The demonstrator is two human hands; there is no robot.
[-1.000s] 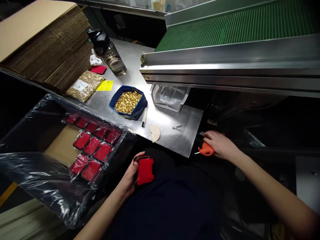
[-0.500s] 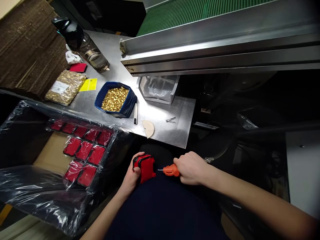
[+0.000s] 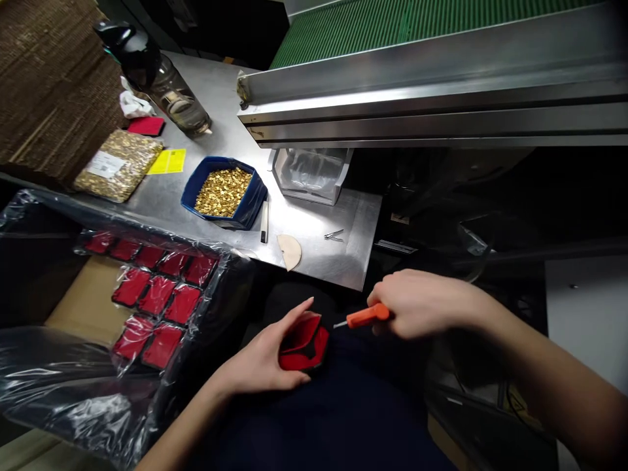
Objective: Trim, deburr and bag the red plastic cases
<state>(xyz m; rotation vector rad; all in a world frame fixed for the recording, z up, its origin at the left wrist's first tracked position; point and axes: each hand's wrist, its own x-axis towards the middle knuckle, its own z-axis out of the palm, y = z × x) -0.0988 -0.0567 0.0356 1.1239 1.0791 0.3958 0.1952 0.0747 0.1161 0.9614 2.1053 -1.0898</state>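
My left hand (image 3: 265, 356) grips a small red-and-black case (image 3: 318, 347), its thumb below and its fingers above. The case is tilted so its red inside with a black Y-shaped part faces to the right. My right hand (image 3: 417, 301) is wrapped around an orange air blow gun (image 3: 366, 316). Its thin metal nozzle points left at the case, with a small gap between them. Both hands are above my lap, in front of the metal table (image 3: 338, 261).
At left, a plastic-lined box (image 3: 88, 294) holds rows of red cases. On the table are a blue bin (image 3: 191, 190) of brass-coloured pieces, a box cutter (image 3: 264, 222), a beige half-disc (image 3: 289, 252) and a bottle (image 3: 176, 98). A green conveyor (image 3: 343, 36) runs overhead.
The case has been turned, so its inside now shows, and my left hand spreads wider around it. My right hand has moved right and slightly up with the air blow gun.
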